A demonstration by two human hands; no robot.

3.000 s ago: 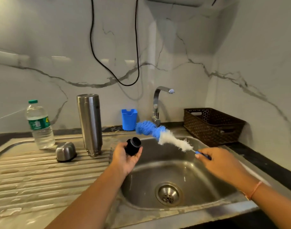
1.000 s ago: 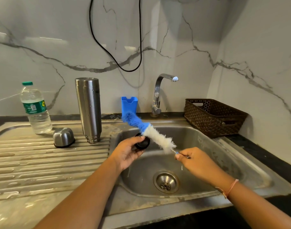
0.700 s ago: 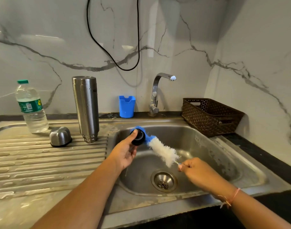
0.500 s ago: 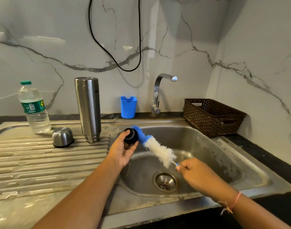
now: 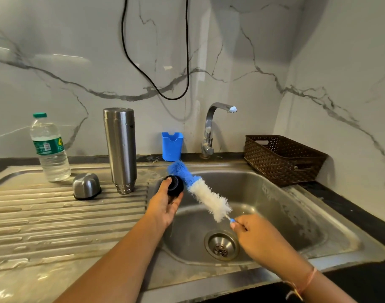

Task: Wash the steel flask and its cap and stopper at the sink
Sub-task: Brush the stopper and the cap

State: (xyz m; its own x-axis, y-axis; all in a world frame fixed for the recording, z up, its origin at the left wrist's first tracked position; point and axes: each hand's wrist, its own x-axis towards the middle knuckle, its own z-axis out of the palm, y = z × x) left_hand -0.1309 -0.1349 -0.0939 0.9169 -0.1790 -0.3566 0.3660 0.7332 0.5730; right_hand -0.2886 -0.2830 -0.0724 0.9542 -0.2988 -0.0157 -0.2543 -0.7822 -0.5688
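Observation:
My left hand (image 5: 163,206) holds the black stopper (image 5: 175,185) over the left edge of the sink (image 5: 296,215). My right hand (image 5: 257,235) grips the handle end of a blue-and-white bottle brush (image 5: 200,190), whose blue tip lies against the stopper's right side. The steel flask (image 5: 120,149) stands upside down on the drainboard (image 5: 56,219). Its steel cap (image 5: 86,185) sits just left of it.
A plastic water bottle (image 5: 49,147) stands at the drainboard's back left. A blue holder (image 5: 172,146) and the tap (image 5: 211,127) are behind the basin; no water runs. A brown woven basket (image 5: 283,159) sits on the counter at the right. A black cable (image 5: 156,86) hangs on the wall.
Over the last seconds the brush has rubbed back and forth along the stopper. In the last half second its blue tip slid up past the stopper's right side. The flask and cap stayed put.

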